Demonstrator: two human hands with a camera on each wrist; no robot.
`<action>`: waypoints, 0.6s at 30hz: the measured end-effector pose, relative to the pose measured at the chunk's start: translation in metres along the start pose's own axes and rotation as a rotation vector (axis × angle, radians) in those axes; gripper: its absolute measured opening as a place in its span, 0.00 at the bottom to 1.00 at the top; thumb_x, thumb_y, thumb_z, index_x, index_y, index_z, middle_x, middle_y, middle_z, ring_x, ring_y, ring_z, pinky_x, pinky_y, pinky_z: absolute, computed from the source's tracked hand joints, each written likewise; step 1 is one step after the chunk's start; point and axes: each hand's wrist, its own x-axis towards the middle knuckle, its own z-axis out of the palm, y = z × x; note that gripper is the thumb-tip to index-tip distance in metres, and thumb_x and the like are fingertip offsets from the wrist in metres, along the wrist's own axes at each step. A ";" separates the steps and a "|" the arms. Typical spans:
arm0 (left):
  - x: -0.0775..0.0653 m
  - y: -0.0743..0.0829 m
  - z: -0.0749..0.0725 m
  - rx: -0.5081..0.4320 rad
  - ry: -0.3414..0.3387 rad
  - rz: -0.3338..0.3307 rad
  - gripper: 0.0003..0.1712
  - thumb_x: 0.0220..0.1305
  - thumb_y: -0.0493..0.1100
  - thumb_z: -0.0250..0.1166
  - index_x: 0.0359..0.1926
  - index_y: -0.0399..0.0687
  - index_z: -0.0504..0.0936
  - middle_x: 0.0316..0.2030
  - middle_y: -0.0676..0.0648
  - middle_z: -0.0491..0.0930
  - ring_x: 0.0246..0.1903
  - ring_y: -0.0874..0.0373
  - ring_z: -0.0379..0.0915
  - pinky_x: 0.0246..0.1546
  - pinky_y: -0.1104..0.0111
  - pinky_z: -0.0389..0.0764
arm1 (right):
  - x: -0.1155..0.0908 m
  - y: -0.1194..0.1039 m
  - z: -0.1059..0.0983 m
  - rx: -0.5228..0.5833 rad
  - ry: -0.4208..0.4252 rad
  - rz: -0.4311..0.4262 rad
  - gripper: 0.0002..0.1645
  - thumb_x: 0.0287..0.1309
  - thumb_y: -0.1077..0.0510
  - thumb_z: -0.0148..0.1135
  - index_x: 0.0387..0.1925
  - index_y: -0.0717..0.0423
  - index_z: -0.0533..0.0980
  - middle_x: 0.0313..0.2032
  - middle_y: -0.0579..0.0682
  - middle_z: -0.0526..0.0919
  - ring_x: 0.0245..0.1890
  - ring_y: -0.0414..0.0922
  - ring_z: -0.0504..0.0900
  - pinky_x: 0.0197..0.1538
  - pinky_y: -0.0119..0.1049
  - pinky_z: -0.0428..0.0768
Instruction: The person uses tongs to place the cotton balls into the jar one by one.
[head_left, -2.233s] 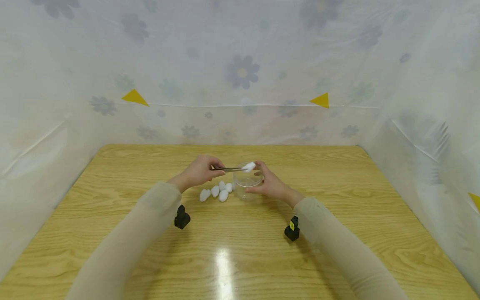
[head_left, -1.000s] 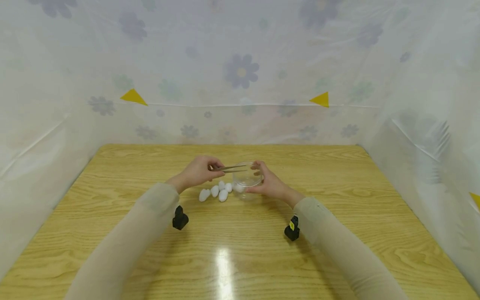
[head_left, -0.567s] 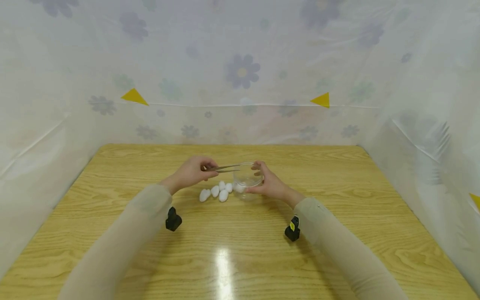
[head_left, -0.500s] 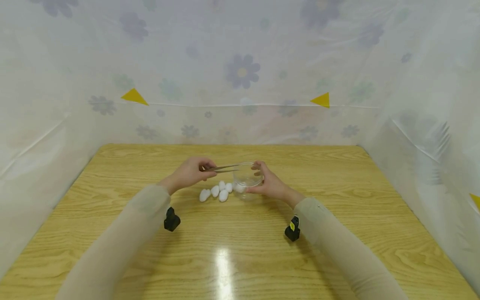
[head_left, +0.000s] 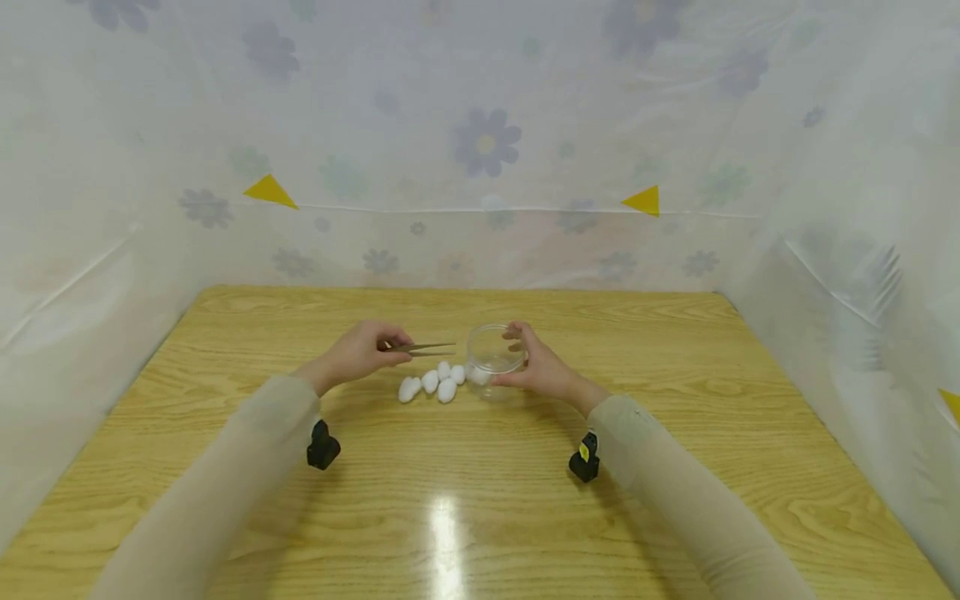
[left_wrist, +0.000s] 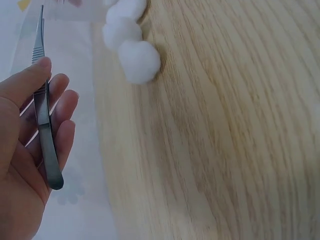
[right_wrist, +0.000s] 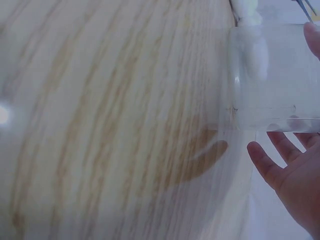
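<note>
My left hand [head_left: 362, 350] pinches metal tweezers [head_left: 420, 348] between thumb and fingers. The tweezers' tips stand slightly apart with nothing between them, left of the jar's rim. On the table below lie several white cotton balls [head_left: 430, 382], clustered against the left side of a clear jar [head_left: 495, 354]. One more white cotton ball [head_left: 477, 377] shows through the jar's lower left wall. My right hand [head_left: 543, 367] grips the jar from the right, thumb in front and fingers round the far side. In the left wrist view, the tweezers [left_wrist: 44, 125] lie across the fingers.
The wood-grain table [head_left: 450, 467] runs back to a pale plastic sheet [head_left: 375, 150] printed with flowers. Similar sheeting rises at both sides. A black wrist camera [head_left: 323, 446] hangs below the left cuff, and another camera [head_left: 584, 458] below the right.
The cotton ball held in the tweezers over the jar was let go and now shows low in the jar. My left hand has drawn back left with the tweezers; my right hand stays put.
</note>
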 end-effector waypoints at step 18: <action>-0.022 -0.023 -0.006 0.036 -0.036 0.003 0.13 0.60 0.39 0.64 0.44 0.36 0.81 0.36 0.44 0.82 0.35 0.56 0.78 0.37 0.63 0.79 | 0.000 0.000 0.000 0.005 0.001 -0.005 0.53 0.49 0.52 0.71 0.68 0.53 0.47 0.67 0.58 0.58 0.65 0.58 0.61 0.62 0.56 0.66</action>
